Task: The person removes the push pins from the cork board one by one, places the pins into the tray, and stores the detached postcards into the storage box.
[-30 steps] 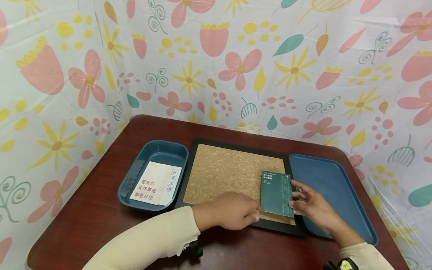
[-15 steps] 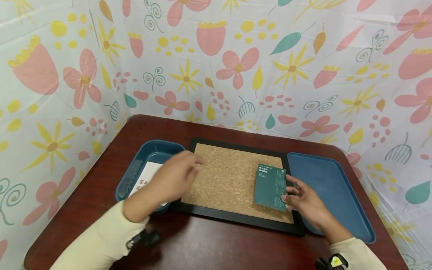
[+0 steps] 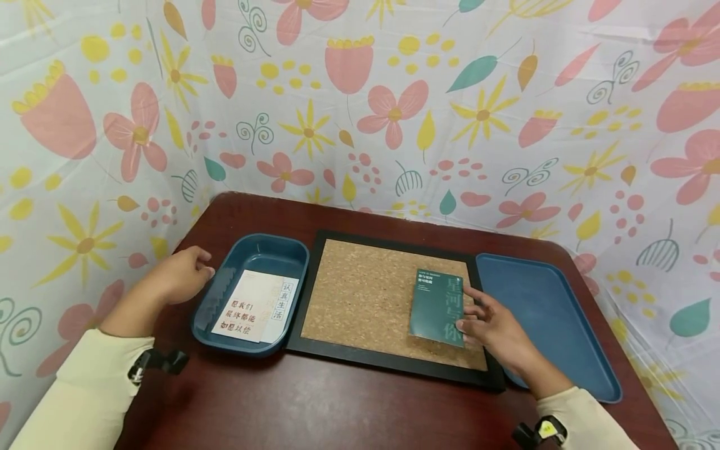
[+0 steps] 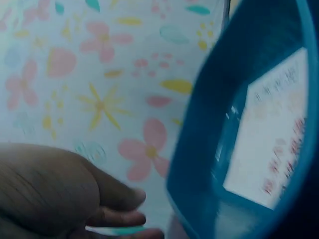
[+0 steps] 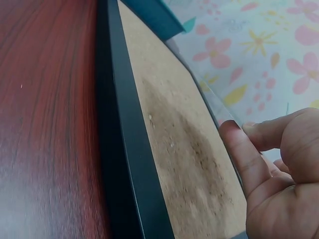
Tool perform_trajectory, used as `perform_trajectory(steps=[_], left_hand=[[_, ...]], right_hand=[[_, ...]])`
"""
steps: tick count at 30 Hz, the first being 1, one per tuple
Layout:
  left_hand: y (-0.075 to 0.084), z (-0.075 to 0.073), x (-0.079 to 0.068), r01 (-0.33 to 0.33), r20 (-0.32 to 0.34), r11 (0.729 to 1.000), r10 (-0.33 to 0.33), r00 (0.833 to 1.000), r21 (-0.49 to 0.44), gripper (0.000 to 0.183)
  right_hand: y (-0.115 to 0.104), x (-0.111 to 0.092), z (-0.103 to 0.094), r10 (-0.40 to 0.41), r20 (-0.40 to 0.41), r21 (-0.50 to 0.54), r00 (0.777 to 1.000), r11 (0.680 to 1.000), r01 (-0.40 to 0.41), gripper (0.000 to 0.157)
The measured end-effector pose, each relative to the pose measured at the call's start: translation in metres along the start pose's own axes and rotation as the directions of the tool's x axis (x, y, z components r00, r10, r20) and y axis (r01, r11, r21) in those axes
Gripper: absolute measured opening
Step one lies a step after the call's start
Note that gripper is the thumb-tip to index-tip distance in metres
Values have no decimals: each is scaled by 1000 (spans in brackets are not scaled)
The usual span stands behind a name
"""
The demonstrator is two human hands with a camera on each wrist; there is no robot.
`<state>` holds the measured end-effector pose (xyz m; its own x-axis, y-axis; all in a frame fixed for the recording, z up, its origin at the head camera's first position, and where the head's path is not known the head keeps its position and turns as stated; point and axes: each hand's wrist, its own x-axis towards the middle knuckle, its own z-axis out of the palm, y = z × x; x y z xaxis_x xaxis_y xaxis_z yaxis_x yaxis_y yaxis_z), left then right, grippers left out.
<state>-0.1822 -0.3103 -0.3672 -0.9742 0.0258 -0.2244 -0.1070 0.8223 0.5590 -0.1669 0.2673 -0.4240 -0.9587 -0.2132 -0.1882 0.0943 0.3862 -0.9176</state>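
My right hand [image 3: 497,331] pinches a dark green postcard [image 3: 435,306], printed with pale lettering, by its right edge. It holds the card over the right part of a cork board [image 3: 360,294] with a black frame. In the right wrist view, the thumb and fingers [image 5: 249,139] meet at the card's thin edge, and a shadow falls on the cork. My left hand [image 3: 169,281] hovers by the left rim of a deep blue tray [image 3: 204,340], fingers loosely bent and holding nothing. White printed cards [image 3: 255,306] lie inside that tray, overlapping.
To the right of the board lies a shallow blue tray [image 3: 540,312], partly behind the right hand. Everything stands on a dark red-brown table [image 3: 315,400]. A floral curtain [image 3: 360,125] closes off the back and sides.
My left hand has left the green postcard and swung left across the deep tray to its far side. The right hand has raised the card and shifted it slightly left.
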Motion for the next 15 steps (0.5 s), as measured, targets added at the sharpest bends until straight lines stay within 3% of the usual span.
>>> perform_trajectory(steps=[3,6,15], left_hand=[[-15,4,9,59,91,985,-45,995,-164,50],[-26,8,16,106,160,943,-57,985,-317,47],[-45,11,29,195,293,835,-42,955,-515,38]], right_hand=[[-2,2,5,-8,-8,10,1000,1000,8,85],[-3,5,10,-28,-11,13,1000,1000,28,84],[-12,10,25,-62,7,48,998,997,62,84]])
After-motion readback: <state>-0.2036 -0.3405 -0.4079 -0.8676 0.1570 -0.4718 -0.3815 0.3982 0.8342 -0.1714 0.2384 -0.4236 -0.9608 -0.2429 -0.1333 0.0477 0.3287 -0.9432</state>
